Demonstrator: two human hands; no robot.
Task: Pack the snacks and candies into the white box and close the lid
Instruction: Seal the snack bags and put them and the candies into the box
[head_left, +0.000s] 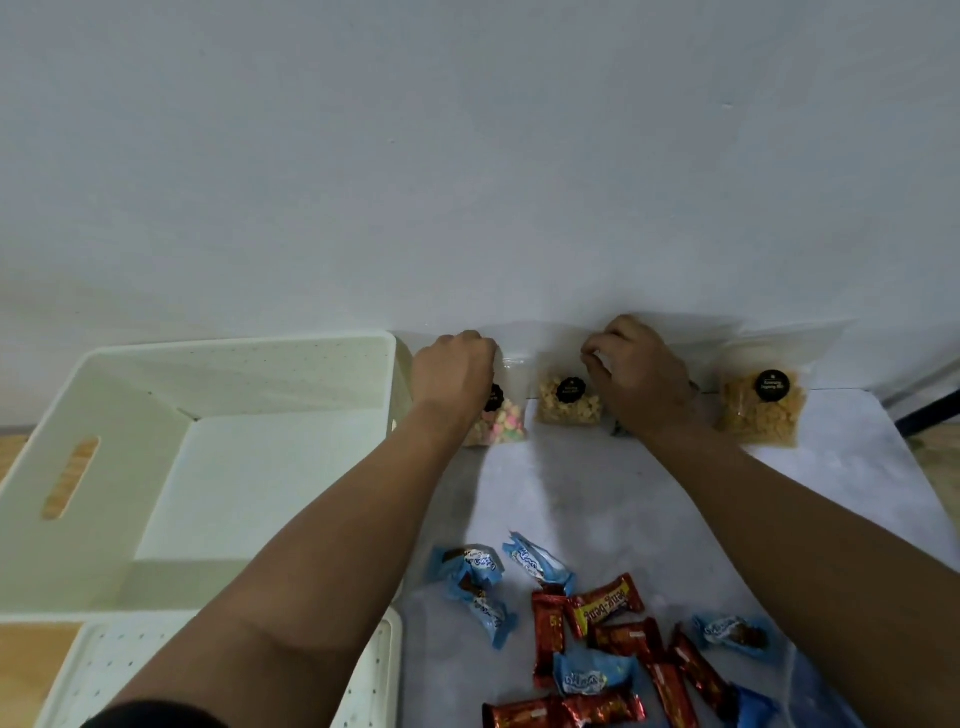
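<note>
Head camera, looking down the forearms: the white box sits open and holds nothing at the left, its perforated lid lying nearer the person. Against the wall stand clear snack bags; the left hand curls its fingers over the top of the pastel-candy bag, and the right hand pinches at the top of a bag mostly hidden behind it (its contents cannot be made out). Two more bags stand untouched, and wrapped candies lie scattered in front. Packing seems barely begun; next, lifting both bags leftward into the box.
</note>
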